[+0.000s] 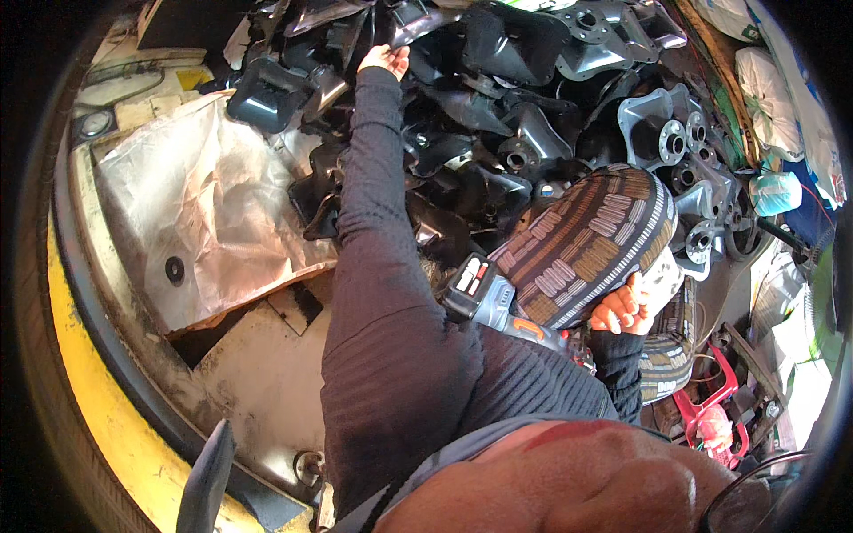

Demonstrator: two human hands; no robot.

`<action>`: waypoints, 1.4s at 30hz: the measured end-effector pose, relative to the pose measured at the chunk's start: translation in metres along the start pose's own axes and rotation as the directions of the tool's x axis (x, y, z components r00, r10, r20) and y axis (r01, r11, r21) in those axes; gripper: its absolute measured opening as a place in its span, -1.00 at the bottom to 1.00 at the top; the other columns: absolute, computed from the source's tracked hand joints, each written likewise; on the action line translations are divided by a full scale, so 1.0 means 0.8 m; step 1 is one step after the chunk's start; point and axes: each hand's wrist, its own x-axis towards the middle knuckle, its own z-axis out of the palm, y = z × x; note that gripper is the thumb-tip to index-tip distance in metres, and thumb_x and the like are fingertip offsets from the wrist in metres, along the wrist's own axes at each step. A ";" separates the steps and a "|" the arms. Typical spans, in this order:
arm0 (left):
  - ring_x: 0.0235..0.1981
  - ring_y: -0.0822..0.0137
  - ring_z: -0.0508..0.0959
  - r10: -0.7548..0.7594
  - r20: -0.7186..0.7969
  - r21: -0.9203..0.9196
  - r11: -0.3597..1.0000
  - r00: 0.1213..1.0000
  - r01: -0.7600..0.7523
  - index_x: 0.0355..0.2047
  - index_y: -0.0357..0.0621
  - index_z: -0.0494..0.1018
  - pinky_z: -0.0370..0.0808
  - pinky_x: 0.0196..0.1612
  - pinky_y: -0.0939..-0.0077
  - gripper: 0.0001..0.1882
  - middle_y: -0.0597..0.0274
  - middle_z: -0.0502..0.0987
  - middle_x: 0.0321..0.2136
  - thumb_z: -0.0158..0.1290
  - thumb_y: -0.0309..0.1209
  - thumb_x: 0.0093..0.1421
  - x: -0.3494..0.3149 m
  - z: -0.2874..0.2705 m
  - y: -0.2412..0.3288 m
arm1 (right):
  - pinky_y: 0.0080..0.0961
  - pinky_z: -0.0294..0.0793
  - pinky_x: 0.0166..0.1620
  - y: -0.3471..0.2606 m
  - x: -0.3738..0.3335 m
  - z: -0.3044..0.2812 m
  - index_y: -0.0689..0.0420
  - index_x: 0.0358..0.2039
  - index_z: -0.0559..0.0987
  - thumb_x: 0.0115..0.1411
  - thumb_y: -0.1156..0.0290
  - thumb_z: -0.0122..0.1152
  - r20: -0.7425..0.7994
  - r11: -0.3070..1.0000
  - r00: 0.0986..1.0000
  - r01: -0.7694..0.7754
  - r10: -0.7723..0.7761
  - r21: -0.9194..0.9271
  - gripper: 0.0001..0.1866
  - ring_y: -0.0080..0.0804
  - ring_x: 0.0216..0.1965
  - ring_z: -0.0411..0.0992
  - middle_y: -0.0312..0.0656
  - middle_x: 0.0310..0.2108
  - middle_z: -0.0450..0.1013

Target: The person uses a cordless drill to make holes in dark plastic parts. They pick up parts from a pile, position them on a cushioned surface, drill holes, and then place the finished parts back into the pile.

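Brackets [539, 131] of flanged black metal are lying in a heap spanning 11 to 2 o'clock, as I am viewing it from a distance. At 12 o'clock the left hand [385, 62] is resting at the heap's far side, fingers curling in by one glossy, curved bracket [426, 27]; whether they are gripping it or only touching it, I cannot tell. By my reading the reach is looking complete, while that bracket is lying among the others, not lifted clear. Many pieces are waiting in the heap, and I am seeing nothing that marks any as finished. They are looking dark and shiny, flaring at the rims, several showing round hubs ringed with holes. Near 3 o'clock the right hand [622, 306] is hanging half-curled beside a patterned trouser knee [595, 240], its palm hiding, its grip unclear. A cordless power tool [498, 311] is lying near centre, toward 4 o'clock, with neither hand touching it.
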 end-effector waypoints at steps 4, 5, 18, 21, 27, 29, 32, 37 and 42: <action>-0.48 0.20 0.54 -0.248 0.109 0.177 0.958 0.963 0.227 -0.31 -0.25 0.38 0.49 -0.53 0.41 -0.76 0.10 0.51 -0.48 0.02 -0.32 0.10 -0.105 -0.032 0.046 | -0.59 0.21 -0.73 0.000 -0.001 -0.010 0.18 0.02 0.36 0.09 0.40 -0.10 0.060 0.998 0.998 0.012 -0.008 -0.056 -0.57 -0.56 -0.64 0.32 -0.27 -0.56 0.40; -0.51 0.20 0.53 -0.154 0.160 0.173 0.977 0.975 0.126 -0.27 -0.26 0.38 0.49 -0.54 0.38 -0.72 0.07 0.51 -0.45 0.02 -0.31 0.10 -0.143 -0.047 0.050 | -0.59 0.21 -0.73 0.000 -0.002 -0.011 0.18 0.03 0.35 0.09 0.39 -0.09 0.067 0.999 0.998 0.013 -0.010 -0.050 -0.56 -0.55 -0.64 0.31 -0.26 -0.57 0.39; -0.39 0.52 0.51 -0.162 0.227 0.864 0.489 0.960 -0.121 -0.12 -0.03 0.45 0.44 -0.38 0.63 -0.62 0.31 0.54 -0.32 0.04 -0.10 0.13 -0.129 -0.019 0.010 | -0.65 0.13 -0.78 0.006 0.004 0.006 0.07 -0.51 0.24 0.15 0.43 0.00 -0.040 0.998 0.999 0.001 -0.003 -0.060 -0.84 -0.52 -0.72 0.23 -0.25 -0.66 0.31; -0.08 0.18 0.48 0.075 0.484 0.860 -0.224 0.872 -0.458 -0.02 -0.06 0.39 0.43 -0.07 0.43 -0.56 0.05 0.46 -0.09 -0.02 -0.21 0.08 -0.030 0.049 -0.063 | -0.58 0.22 -0.71 0.003 0.008 0.009 0.07 -0.52 0.20 0.13 0.45 -0.07 -0.014 0.998 1.000 -0.007 0.006 -0.059 -0.86 -0.48 -0.67 0.28 -0.22 -0.61 0.34; 0.03 0.06 0.38 0.289 -0.228 0.912 -0.271 0.930 0.308 0.03 -0.26 0.28 0.30 0.09 0.33 -0.37 -0.14 0.37 -0.02 0.04 -0.15 -0.02 0.074 0.090 -0.109 | -0.57 0.18 -0.77 0.002 0.004 0.014 0.10 -0.54 0.23 0.16 0.43 -0.12 -0.090 0.997 0.993 0.069 -0.071 -0.030 -0.85 -0.44 -0.71 0.28 -0.22 -0.67 0.32; 0.03 0.06 0.38 0.302 -0.213 0.892 -0.328 0.929 0.311 0.03 -0.26 0.28 0.30 0.08 0.33 -0.36 -0.13 0.37 -0.02 0.05 -0.15 -0.02 0.092 0.085 -0.098 | -0.54 0.21 -0.74 0.003 -0.001 0.013 0.09 -0.56 0.22 0.17 0.43 -0.14 -0.113 0.995 0.988 0.103 -0.102 -0.001 -0.84 -0.42 -0.70 0.30 -0.21 -0.67 0.33; 0.02 0.07 0.39 0.331 -0.219 0.901 -0.292 0.918 0.320 0.03 -0.28 0.28 0.31 0.07 0.33 -0.35 -0.12 0.38 -0.02 0.07 -0.14 -0.03 0.111 0.079 -0.079 | -0.57 0.20 -0.74 0.001 -0.004 0.007 0.12 -0.53 0.24 0.16 0.44 -0.12 -0.058 0.993 0.992 0.108 -0.110 -0.039 -0.86 -0.44 -0.69 0.31 -0.17 -0.60 0.37; 0.00 0.08 0.40 0.317 -0.193 0.947 -0.188 0.929 0.261 0.03 -0.30 0.28 0.32 0.06 0.32 -0.32 -0.11 0.38 -0.02 0.10 -0.13 -0.05 0.116 0.056 -0.068 | -0.60 0.18 -0.78 0.003 -0.011 0.001 0.16 -0.50 0.26 0.17 0.43 -0.20 -0.074 0.985 0.983 0.170 -0.171 -0.019 -0.86 -0.43 -0.70 0.33 -0.13 -0.58 0.39; -0.02 0.09 0.42 0.288 -0.202 0.975 -0.027 0.936 0.219 0.02 -0.32 0.28 0.33 0.04 0.32 -0.30 -0.10 0.39 -0.03 0.13 -0.12 -0.06 0.119 0.024 -0.070 | -0.55 0.18 -0.77 0.003 -0.006 0.016 0.18 -0.57 0.30 0.16 0.40 -0.24 -0.209 0.991 0.969 0.132 -0.135 -0.025 -0.79 -0.45 -0.76 0.29 -0.18 -0.68 0.35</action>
